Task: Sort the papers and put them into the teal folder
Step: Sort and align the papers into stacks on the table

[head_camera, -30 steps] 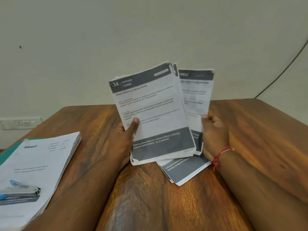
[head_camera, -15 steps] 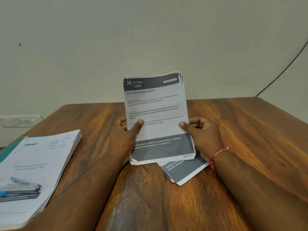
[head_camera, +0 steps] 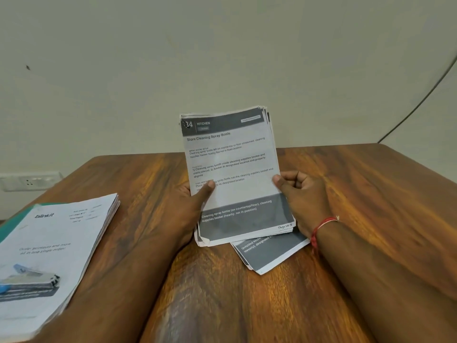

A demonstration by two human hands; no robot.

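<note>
My left hand (head_camera: 190, 201) and right hand (head_camera: 301, 194) pinch the papers (head_camera: 235, 169) upright over the table (head_camera: 371, 194), apart from the teal folder (head_camera: 14, 222); light, floppy, probably slippery sheets, best gripped along both side edges.

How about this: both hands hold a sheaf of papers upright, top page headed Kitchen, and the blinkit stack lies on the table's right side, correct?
Wrong side: the head view shows the blinkit stack on the left side of the table. Otherwise yes: the left hand and right hand hold the sheaf upright, top page headed Kitchen.
</note>
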